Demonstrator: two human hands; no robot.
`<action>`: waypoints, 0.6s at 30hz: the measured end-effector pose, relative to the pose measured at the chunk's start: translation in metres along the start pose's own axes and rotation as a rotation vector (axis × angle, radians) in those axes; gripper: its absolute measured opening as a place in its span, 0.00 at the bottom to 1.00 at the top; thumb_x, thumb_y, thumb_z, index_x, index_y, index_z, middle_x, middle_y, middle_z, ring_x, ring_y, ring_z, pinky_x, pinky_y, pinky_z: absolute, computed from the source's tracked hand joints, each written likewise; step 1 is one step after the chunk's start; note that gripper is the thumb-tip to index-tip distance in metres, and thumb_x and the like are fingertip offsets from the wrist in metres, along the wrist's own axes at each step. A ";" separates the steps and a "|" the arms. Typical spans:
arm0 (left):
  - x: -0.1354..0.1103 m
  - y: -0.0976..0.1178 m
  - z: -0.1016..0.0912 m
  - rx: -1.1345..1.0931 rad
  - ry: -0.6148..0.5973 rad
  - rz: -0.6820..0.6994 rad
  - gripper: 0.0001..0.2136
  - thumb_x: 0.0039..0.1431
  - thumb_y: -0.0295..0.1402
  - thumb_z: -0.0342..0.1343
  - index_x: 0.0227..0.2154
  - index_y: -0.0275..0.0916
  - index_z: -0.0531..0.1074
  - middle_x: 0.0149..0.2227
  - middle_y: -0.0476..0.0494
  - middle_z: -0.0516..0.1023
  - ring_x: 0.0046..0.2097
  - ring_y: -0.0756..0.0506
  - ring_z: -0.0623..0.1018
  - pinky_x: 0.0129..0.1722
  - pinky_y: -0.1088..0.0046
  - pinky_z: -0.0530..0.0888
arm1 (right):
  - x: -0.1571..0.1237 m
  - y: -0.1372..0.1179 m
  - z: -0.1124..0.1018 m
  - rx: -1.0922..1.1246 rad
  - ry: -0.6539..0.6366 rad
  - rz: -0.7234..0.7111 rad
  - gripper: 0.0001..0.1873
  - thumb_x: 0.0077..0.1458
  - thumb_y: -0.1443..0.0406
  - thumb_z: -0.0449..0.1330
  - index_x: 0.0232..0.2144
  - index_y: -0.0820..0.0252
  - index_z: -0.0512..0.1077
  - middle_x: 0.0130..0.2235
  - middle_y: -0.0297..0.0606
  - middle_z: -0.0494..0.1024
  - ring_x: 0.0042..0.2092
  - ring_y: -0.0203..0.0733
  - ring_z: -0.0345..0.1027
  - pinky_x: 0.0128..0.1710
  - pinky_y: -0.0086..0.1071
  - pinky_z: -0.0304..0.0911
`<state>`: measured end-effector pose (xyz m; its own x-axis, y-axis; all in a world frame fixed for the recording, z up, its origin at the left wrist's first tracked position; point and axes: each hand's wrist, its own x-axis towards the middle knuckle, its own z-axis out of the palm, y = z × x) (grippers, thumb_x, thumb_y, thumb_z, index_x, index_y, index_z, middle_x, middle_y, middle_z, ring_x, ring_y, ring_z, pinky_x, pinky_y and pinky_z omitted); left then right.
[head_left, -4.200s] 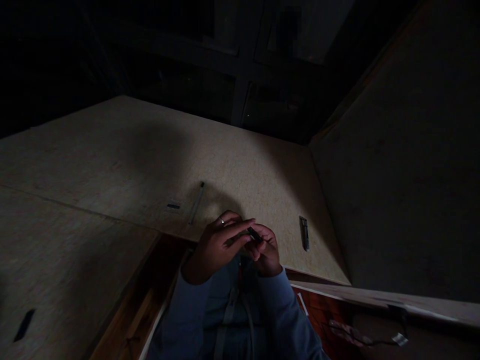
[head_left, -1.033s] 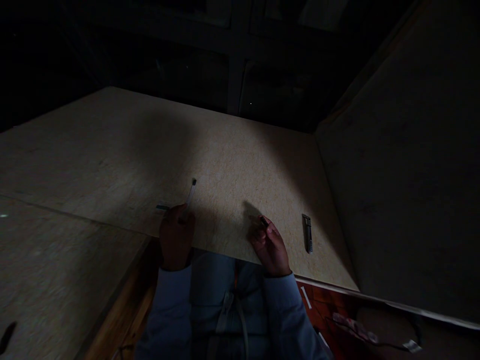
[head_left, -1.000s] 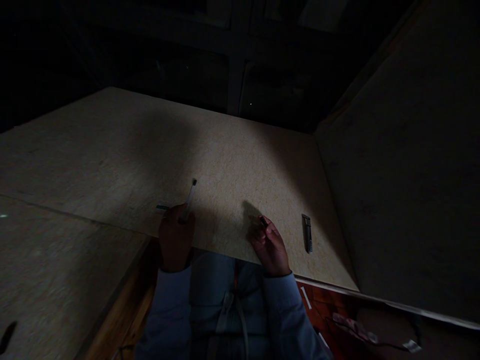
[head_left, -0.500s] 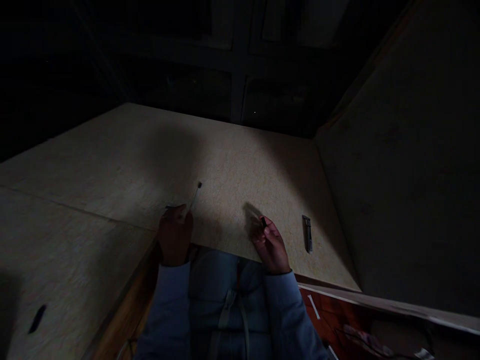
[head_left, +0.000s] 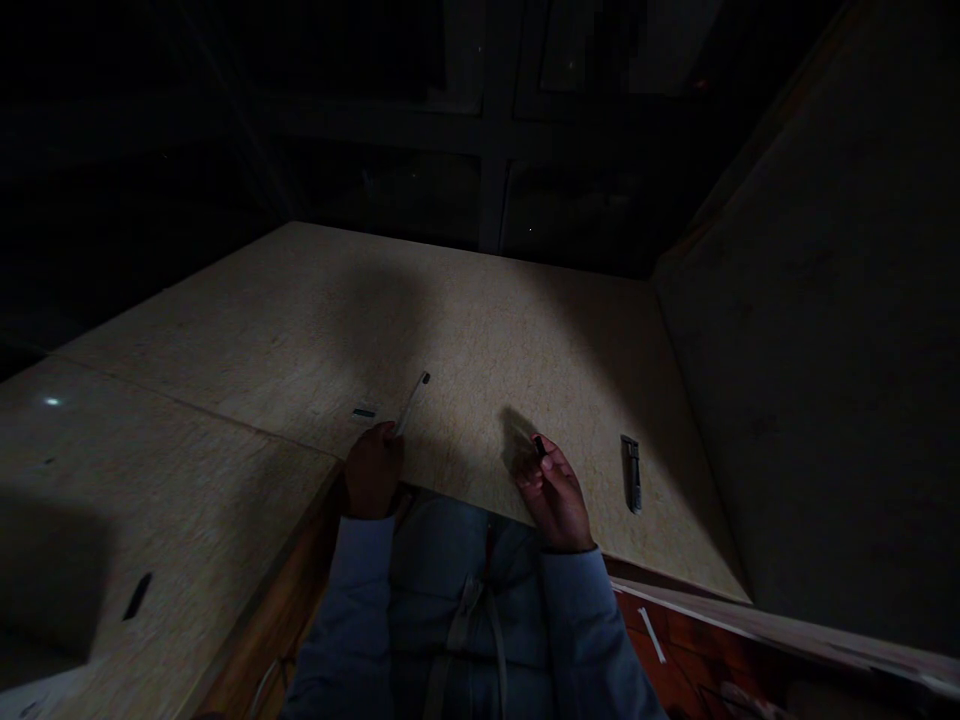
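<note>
"What's by the counter's near edge?"

"The left hand is at the near end of a slim pale stick with a dark tip; I can't tell if it grips. The right hand pinches a small black piece."

"And toward the right edge?"

"A narrow grey tool lies there."

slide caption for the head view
Left hand at a slim stick, right hand holding a small dark piece, in dim light.
</note>
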<state>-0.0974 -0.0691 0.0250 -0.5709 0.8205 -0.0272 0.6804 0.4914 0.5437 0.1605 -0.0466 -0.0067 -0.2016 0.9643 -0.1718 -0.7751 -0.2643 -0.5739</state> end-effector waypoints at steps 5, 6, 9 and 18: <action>-0.003 0.004 0.004 -0.187 -0.025 0.137 0.14 0.59 0.26 0.50 0.44 0.32 0.78 0.47 0.34 0.79 0.51 0.38 0.78 0.55 0.61 0.71 | -0.001 -0.001 0.002 0.001 -0.025 -0.007 0.24 0.40 0.62 0.77 0.42 0.59 0.80 0.26 0.31 0.68 0.27 0.29 0.58 0.30 0.26 0.62; -0.006 0.007 0.007 -0.282 -0.051 0.142 0.13 0.58 0.27 0.51 0.43 0.32 0.77 0.44 0.35 0.80 0.48 0.39 0.79 0.53 0.61 0.72 | -0.001 -0.002 0.002 0.004 -0.030 -0.007 0.24 0.40 0.62 0.77 0.42 0.59 0.80 0.26 0.32 0.68 0.28 0.29 0.59 0.30 0.26 0.62; -0.017 0.021 0.017 -0.759 -0.316 0.113 0.14 0.57 0.37 0.59 0.41 0.32 0.72 0.34 0.40 0.78 0.37 0.42 0.80 0.44 0.63 0.76 | -0.002 -0.002 0.002 0.015 -0.039 0.000 0.24 0.42 0.61 0.77 0.43 0.59 0.79 0.28 0.32 0.69 0.29 0.29 0.60 0.31 0.25 0.62; -0.054 0.066 0.013 -1.382 -1.011 0.056 0.37 0.53 0.35 0.69 0.60 0.42 0.53 0.52 0.34 0.76 0.39 0.44 0.83 0.39 0.69 0.79 | -0.001 -0.002 0.002 0.019 -0.039 -0.005 0.24 0.43 0.59 0.76 0.43 0.59 0.80 0.24 0.32 0.69 0.27 0.30 0.61 0.30 0.26 0.62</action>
<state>-0.0158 -0.0770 0.0514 0.3036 0.9379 -0.1681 -0.4950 0.3060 0.8132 0.1611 -0.0466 -0.0037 -0.2202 0.9657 -0.1375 -0.7876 -0.2592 -0.5590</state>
